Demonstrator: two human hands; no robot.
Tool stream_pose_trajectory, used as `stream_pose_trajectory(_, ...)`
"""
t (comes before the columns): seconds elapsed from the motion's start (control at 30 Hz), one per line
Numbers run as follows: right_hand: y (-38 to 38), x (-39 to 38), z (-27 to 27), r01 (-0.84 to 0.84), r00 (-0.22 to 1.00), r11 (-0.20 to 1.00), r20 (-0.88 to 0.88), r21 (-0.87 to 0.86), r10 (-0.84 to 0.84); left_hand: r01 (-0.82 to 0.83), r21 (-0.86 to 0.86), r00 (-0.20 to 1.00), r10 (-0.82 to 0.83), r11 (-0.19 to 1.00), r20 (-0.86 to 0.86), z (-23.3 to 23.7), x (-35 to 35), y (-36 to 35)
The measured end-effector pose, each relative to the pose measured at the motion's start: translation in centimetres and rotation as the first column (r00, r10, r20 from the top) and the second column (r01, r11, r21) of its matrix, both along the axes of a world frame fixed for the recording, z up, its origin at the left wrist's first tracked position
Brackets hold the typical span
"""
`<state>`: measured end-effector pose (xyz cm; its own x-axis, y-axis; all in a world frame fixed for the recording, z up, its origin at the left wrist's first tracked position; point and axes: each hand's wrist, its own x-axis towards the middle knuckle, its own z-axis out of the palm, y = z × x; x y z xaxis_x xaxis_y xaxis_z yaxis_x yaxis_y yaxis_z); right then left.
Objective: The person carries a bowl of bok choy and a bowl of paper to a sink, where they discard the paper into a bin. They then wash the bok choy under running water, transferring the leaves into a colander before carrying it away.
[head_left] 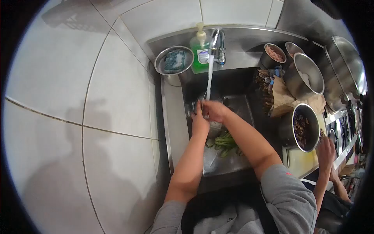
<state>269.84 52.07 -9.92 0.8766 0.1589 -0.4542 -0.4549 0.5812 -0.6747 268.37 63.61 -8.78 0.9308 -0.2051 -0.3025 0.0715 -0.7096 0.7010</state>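
Sink: dark walls, metal surface at the bottom, set in a steel bench. Both forearms reach in over the near edge.

Right side, off the sink: big steel pans, then a steel pot with dark pieces in it. Another person's hand is just beside that pot, well apart from the two in the sink.

Tap is on, water stream coming down right at the hands. Soap bottle stands just left of it, scrubber in a round dish further left.

Step in hand, my read: rinsing, hands at the stream. Left hand and right hand are together, fingers bent inward and meeting where the water lands. Can't tell if they grip anything: a thin curved edge shows between them, too unclear to name. Can't confirm open or closed either.

Leafy greens lie loose on the sink bottom, below the hands and nearer the body, partly behind the right forearm. A greyish item sits between hands and greens; can't identify it.

Next move, judged from this pose: wet fingers call for a firm hold, anything being rinsed needs to stay under the stream, and the right forearm needs care around the greens.
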Motion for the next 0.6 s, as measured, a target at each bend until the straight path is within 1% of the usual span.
stream_pose_trajectory(0.03,-0.8,0.7,-1.5,0.101,0.987,0.990,0.113,0.103,-0.113,0.007,0.000,1.000,-0.007,1.000,-0.007,-0.4,-0.2,-0.1)
stream_pose_trajectory(0.07,-1.4,2.3,-2.7,0.285,0.932,0.929,0.160,0.236,-0.326,0.040,0.001,0.998,-0.040,0.999,0.044,-0.6,-0.4,-0.1)
stream_pose_trajectory(0.1,-2.0,2.7,-2.0,0.356,0.917,0.907,0.106,0.224,-0.385,0.074,0.003,0.992,-0.074,0.997,0.100,-0.9,-0.6,-0.1)
stream_pose_trajectory(0.13,-1.8,2.5,-1.7,0.360,0.911,0.912,0.135,0.195,-0.389,0.058,0.001,0.986,-0.058,0.998,0.154,-1.1,-0.7,-0.2)
stream_pose_trajectory(0.17,-1.3,2.1,-1.2,0.365,0.905,0.916,0.168,0.167,-0.391,0.066,0.002,0.984,-0.065,0.998,0.164,-1.2,-0.7,0.0)
stream_pose_trajectory(0.2,-0.5,0.9,0.1,0.367,0.902,0.915,0.178,0.168,-0.394,0.047,-0.081,0.995,-0.040,0.996,0.093,-0.8,-0.7,0.3)
stream_pose_trajectory(0.23,0.5,-0.8,1.2,0.199,0.964,0.973,0.153,0.113,-0.215,0.021,-0.165,1.000,-0.019,0.986,0.017,-0.5,-0.7,0.7)
stream_pose_trajectory(0.27,1.5,-2.6,1.7,0.023,0.993,0.998,0.114,0.063,-0.030,0.023,-0.169,1.000,-0.020,0.985,0.022,-0.3,-0.8,1.3)
stream_pose_trajectory(0.3,1.9,-3.5,-1.3,-0.068,0.988,0.983,0.128,-0.171,0.090,-0.017,-0.255,1.000,0.013,0.967,-0.018,-0.2,-0.9,2.0)
stream_pose_trajectory(0.33,2.6,-6.3,0.5,-0.139,0.976,0.966,0.137,-0.218,0.171,-0.060,-0.338,0.997,0.042,0.939,-0.060,0.0,-1.2,2.5)
stream_pose_trajectory(0.37,3.5,-8.8,1.3,-0.100,0.986,0.975,0.111,-0.198,0.123,-0.056,-0.342,0.998,0.041,0.938,-0.051,0.4,-1.9,2.6)
stream_pose_trajectory(0.4,3.9,-10.5,1.7,-0.060,0.993,0.982,0.086,-0.180,0.077,0.023,-0.230,0.995,0.001,0.973,0.104,0.9,-2.9,2.6)
stream_pose_trajectory(0.43,3.3,-11.2,1.3,-0.059,0.993,0.981,0.094,-0.184,0.078,0.082,-0.103,0.967,-0.055,0.991,0.250,1.6,-3.6,2.6)
stream_pose_trajectory(0.47,2.5,-12.0,0.4,-0.361,0.909,0.782,-0.003,-0.509,0.417,0.125,-0.021,0.952,-0.114,0.992,0.284,2.1,-4.2,2.6)
stream_pose_trajectory(0.5,1.4,-12.9,-1.4,-0.565,0.728,0.400,-0.208,-0.721,0.653,0.129,-0.020,0.951,-0.118,0.991,0.285,3.0,-4.9,2.8)
stream_pose_trajectory(0.53,0.3,-13.9,-3.3,-0.629,0.493,-0.074,-0.470,-0.774,0.732,0.266,0.111,0.858,-0.288,0.957,0.426,4.0,-5.5,3.2)
stream_pose_trajectory(0.57,-1.0,-15.2,-6.5,-0.632,0.495,-0.068,-0.469,-0.772,0.731,0.373,0.258,0.718,-0.453,0.891,0.528,4.7,-6.1,3.6)
stream_pose_trajectory(0.6,-2.1,-16.6,-10.3,-0.580,0.496,-0.241,-0.572,-0.778,0.653,0.386,0.257,0.651,-0.459,0.886,0.605,4.9,-6.4,3.9)
